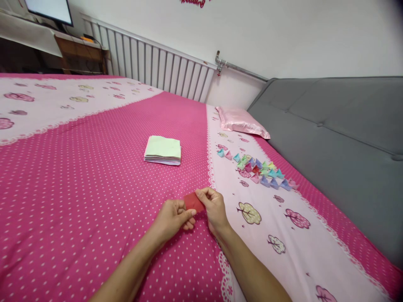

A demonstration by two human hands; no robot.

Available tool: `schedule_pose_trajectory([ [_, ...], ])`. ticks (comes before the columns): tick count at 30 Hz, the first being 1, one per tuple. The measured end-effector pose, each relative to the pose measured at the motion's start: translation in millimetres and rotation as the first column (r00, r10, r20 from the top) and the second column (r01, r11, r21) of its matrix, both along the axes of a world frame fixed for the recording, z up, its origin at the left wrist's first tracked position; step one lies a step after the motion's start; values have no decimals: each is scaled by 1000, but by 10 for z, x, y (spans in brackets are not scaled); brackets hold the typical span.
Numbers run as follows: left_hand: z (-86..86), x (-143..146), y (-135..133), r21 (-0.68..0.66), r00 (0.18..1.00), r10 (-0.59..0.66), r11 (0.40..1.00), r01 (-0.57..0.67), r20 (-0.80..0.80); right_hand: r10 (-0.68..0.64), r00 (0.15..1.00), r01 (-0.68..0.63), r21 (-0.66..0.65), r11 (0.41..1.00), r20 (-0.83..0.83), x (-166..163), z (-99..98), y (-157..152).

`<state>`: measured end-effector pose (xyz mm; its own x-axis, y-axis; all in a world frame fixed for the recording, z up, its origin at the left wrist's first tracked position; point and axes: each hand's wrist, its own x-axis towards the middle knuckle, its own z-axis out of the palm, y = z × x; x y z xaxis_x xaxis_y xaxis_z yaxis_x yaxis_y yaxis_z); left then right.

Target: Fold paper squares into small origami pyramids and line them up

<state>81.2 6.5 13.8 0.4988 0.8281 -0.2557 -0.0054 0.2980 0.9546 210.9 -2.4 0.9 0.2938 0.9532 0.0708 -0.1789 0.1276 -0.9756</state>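
Observation:
A small folded piece of red paper [192, 202] is held just above the pink dotted bedsheet [94, 176]. My left hand [173, 217] pinches its left edge with thumb and fingers. My right hand [214, 209] grips its right side, fingers curled over the top edge. Beyond my hands lies a stack of square pastel papers [163, 149], pale green on top. To the right, several small folded paper shapes [258, 170] in blue, green, pink and red are spread in rows on the sheet's pale border.
A pink satin pillow [241, 121] lies by the grey padded headboard [340, 138] along the right. A white radiator [157, 67] runs along the far wall, with a wooden desk [80, 52] and a screen [50, 10] at the far left.

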Motion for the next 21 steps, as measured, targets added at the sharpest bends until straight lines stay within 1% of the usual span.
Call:
schedule_pose_trajectory([
  [6, -28, 1, 6, 1, 1000, -17, 1000, 17, 10, 40, 998, -41, -29, 999, -42, 10, 15, 2],
  [10, -44, -1, 9, 105, 998, -47, 994, 42, 41, 88, 996, -88, -14, 996, 4, 22, 40, -11],
  [11, -43, -2, 12, 133, 998, -37, 991, 31, 44, 96, 995, -96, -3, 995, 28, 22, 46, -15],
  [13, -35, -7, 19, 156, 999, 23, 987, -29, 39, 117, 990, -118, 8, 993, 79, 20, 57, -22],
  [15, -20, -14, 22, 143, 997, 75, 987, -79, 33, 137, 981, -140, 15, 990, 136, 15, 65, -25],
  [18, -2, -24, 13, 115, 996, 88, 989, -90, 22, 153, 964, -164, 34, 986, 216, 7, 73, -27],
  [21, 2, -37, 5, 80, 992, 112, 990, -116, 52, 181, 961, -190, 23, 981, 207, 0, 77, -26],
])
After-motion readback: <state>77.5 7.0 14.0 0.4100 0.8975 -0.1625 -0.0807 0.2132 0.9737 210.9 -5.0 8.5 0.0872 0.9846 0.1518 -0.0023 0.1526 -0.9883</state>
